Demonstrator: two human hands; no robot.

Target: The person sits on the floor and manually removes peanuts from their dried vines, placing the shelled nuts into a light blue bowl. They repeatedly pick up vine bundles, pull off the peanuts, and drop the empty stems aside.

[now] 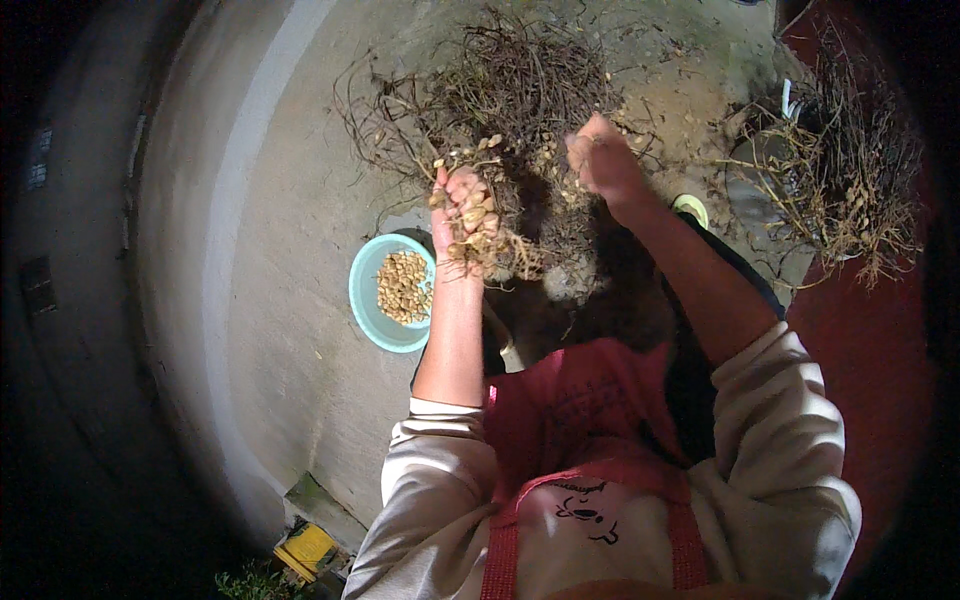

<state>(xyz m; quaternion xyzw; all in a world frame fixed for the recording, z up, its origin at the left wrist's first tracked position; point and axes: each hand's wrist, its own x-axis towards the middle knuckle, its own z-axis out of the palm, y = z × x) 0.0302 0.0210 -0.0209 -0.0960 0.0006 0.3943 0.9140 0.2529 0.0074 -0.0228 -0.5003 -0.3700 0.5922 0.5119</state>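
Observation:
My left hand (pixel 461 206) is palm up, its fingers curled round a cluster of peanut pods (pixel 474 214) still on their roots. Dry roots (pixel 521 255) trail from it towards my lap. My right hand (pixel 600 156) is raised apart to the right, blurred, with its fingers curled in; whether anything is inside them is hidden. Beyond both hands lies a heap of dried peanut plants (pixel 525 82). Beside my left forearm stands a light-blue plastic basin (pixel 367 315) with loose peanut pods (pixel 403 289) in it, partly covered by the forearm.
Another bundle of dried peanut plants (pixel 847 180) rests at the right, by a red surface (pixel 855 360). Loose pods and soil lie on the concrete floor (pixel 300 225). A yellow object (pixel 306 551) and a green plant (pixel 259 583) are at the lower left. My red apron (pixel 585 397) covers my lap.

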